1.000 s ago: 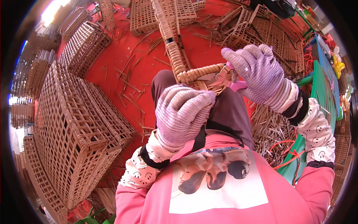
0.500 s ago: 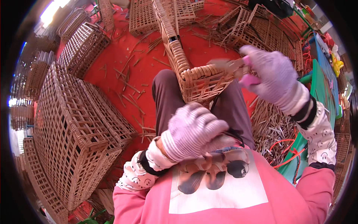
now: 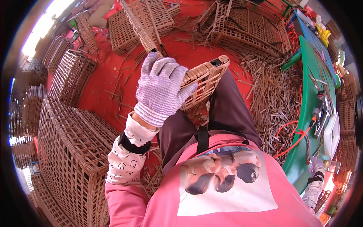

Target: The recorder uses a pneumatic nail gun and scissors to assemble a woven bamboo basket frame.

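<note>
My left hand point(image 3: 162, 85), in a lilac striped glove, is closed over the bound corner of a woven rattan frame point(image 3: 198, 75). This frame rests at my knees, and a long wrapped bar point(image 3: 138, 28) runs from it up and away to the left. Dark metal shows at two bare spots in the wrapping. Far to the right, my right hand point(image 3: 317, 163) reaches out over the green table point(image 3: 293, 164), next to a clear jar point(image 3: 332, 167). Its fingers are too small and distorted to read.
Large woven baskets point(image 3: 72, 159) stand at my left, and more woven pieces point(image 3: 245, 30) lie ahead. Cut strips point(image 3: 272, 90) are heaped on the red floor. A corded tool point(image 3: 315, 113) and a white tray point(image 3: 332, 136) lie on the green table, with an orange cord point(image 3: 291, 149) hanging off it.
My right hand, which held pink-handled shears at the frame, has swung far right to the table. My left hand has moved from my lap onto the frame. The view has turned rightward.
</note>
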`<state>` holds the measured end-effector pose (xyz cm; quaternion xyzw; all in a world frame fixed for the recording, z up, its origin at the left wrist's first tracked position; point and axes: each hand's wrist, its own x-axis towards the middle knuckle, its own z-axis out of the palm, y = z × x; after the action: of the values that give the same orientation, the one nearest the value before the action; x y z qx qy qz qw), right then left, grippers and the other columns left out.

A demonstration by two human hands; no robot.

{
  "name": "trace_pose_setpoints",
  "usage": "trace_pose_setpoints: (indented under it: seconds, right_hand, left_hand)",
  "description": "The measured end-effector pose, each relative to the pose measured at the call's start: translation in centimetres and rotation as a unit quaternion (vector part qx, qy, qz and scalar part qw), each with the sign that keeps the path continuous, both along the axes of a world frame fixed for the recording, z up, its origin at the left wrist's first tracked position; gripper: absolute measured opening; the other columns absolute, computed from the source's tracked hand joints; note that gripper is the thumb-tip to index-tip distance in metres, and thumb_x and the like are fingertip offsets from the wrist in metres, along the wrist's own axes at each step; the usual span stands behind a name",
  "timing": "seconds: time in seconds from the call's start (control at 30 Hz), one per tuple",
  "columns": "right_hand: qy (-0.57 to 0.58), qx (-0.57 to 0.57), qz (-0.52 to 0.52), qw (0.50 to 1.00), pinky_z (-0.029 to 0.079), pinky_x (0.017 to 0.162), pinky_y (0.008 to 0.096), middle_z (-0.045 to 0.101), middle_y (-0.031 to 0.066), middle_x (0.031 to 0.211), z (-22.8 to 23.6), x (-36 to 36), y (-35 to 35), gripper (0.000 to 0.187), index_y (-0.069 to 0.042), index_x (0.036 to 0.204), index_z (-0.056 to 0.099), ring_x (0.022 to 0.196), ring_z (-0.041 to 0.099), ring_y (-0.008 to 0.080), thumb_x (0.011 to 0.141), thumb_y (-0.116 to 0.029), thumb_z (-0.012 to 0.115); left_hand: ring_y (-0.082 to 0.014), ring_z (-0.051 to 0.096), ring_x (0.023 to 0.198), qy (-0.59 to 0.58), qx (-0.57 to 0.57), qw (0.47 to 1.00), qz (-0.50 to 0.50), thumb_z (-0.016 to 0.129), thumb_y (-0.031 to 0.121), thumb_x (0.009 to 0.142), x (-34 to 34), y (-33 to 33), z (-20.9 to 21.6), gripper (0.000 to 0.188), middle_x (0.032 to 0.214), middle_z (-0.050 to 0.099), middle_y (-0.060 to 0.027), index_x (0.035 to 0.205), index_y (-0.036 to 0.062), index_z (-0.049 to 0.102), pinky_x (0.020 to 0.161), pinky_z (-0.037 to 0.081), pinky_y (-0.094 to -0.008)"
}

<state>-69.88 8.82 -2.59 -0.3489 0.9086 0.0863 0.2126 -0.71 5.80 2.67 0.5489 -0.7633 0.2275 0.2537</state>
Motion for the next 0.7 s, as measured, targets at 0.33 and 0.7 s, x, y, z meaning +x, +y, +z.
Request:
trace_pose_setpoints:
  seconds: [0.33, 0.7]
  right_hand:
    - [0.033, -0.363, 0.436, 0.823, 0.042, 0.091, 0.0310, 0.058, 0.0196, 0.110, 4.6, 13.3, -14.2, 0.049, -0.001, 0.124, 0.046, 0.105, 0.056, 0.0276, 0.085, -0.027, 0.059]
    - [-0.221, -0.216, 0.843, 0.439, 0.049, 0.071, 0.0393, 0.064, 0.0136, 0.087, 8.2, 53.4, -16.2, 0.052, -0.007, 0.097, 0.062, 0.081, 0.062, 0.0315, 0.067, -0.049, 0.070]
  left_hand:
    - [-0.0295, 0.056, 0.090, 0.059, -0.026, 0.997, -0.051, 0.074, 0.032, 0.067, -0.2, -0.9, -0.1, 0.032, 0.086, 0.061, -0.0098, 0.082, 0.0056, 0.065, 0.095, 0.039, -0.0449]
    - [-0.0304, 0.051, 0.105, 0.366, -0.065, 0.924, 0.091, 0.083, 0.031, 0.058, -1.5, 2.1, -3.8, 0.072, 0.112, 0.050, -0.0145, 0.114, 0.0034, 0.048, 0.093, 0.041, -0.0400]
